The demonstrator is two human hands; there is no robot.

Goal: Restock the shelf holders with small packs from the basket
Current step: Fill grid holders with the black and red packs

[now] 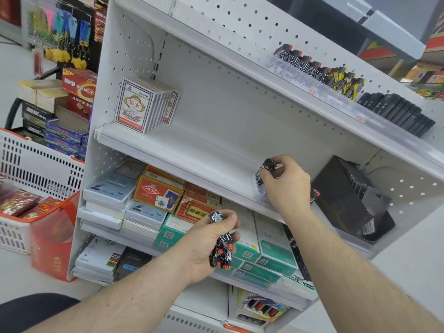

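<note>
I count several small packs (222, 251), black with white patterning and red caps, bunched in my left hand (211, 243); the exact number is hard to read, perhaps four or five. That hand is curled round the bunch, palm turned up, forearm reaching in from the lower left, held in front of the lower shelves. My right hand (286, 186) pinches one more pack (266, 168) of the same kind, fingers bent over its top, wrist raised, at the front edge of the middle shelf (192, 150), where a clear holder (260, 193) is just visible under the fingers. Another red-capped pack (314, 195) peeks out just right of that wrist.

On the shelf above, a clear tray (300, 75) holds a row of similar packs, black-and-white ones then yellow-and-black, too tightly set for me to count, with a row of plain black ones (396, 114) beside them. One stack of playing-card boxes (144, 106) stands on the middle shelf's left end. A white basket (38, 162) with an orange rim sits at the left, well apart from both hands.
</note>
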